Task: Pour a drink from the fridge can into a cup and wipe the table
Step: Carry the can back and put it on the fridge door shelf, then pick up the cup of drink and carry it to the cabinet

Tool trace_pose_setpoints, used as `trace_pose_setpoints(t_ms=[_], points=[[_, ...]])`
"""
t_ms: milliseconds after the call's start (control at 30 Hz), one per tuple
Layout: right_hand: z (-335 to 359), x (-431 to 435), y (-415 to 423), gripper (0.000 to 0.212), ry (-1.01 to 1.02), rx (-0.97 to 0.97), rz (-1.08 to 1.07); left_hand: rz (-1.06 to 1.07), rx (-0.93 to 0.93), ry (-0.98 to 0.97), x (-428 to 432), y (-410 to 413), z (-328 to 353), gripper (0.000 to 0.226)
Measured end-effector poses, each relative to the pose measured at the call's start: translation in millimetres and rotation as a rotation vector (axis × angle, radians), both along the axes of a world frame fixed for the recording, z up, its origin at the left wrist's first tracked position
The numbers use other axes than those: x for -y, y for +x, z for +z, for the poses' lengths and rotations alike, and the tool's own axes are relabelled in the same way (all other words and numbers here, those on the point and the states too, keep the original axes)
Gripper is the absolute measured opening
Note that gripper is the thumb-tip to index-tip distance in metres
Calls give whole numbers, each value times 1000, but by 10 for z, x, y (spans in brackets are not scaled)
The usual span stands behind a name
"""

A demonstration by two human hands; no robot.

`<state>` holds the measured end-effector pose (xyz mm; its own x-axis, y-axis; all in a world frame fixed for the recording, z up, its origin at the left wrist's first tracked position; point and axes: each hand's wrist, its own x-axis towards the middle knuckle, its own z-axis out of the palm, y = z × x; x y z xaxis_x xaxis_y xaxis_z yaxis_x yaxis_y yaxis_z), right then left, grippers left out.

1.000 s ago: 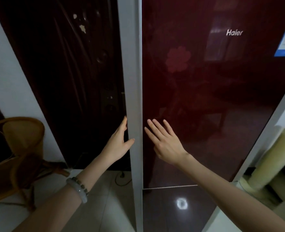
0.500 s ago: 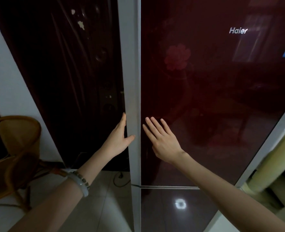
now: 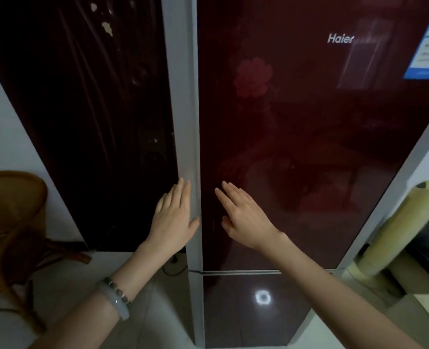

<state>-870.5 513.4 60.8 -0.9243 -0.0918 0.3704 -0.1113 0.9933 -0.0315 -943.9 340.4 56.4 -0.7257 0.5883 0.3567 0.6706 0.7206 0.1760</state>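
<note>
A tall dark red fridge with a glossy upper door and a grey left edge strip fills the view; the door is closed. My left hand lies with straight fingers along the grey edge of the door, thumb touching the strip. My right hand lies flat, fingers straight, against the red door front beside it. A lower door starts below a thin seam. No can, cup or table shows.
A wicker chair stands at the left on the pale tiled floor. Dark curtain or panel hangs left of the fridge. A yellowish roll leans at the right. A cable lies on the floor behind my left wrist.
My left hand has turned from gripping behind the door edge to lying flatter along the grey strip. My right hand stays on the door front. The view has shifted slightly.
</note>
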Motion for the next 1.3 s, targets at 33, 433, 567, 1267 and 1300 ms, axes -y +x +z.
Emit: trace_pose_setpoints(t_ms=[33,433,567,1267,1300], points=[[6,-4,86,70,-14,27,-27,-7,-35,-29,-15,70,-10,82],[-283,-96,1564,71,-68,71,-590,-448,-210,-116,-637,901,-297,80],[-437,-43,2181,76,-30,13,-920,-610,-213,-106,-863,1255,-309,83],[-494,2028,5602,67,1,-178,-2041,-1731,-175,74,-892,4786,-368,81],[-492,2145,5755,67,5,-166,-2088,-1763,-179,74,-829,4960,-372,79]])
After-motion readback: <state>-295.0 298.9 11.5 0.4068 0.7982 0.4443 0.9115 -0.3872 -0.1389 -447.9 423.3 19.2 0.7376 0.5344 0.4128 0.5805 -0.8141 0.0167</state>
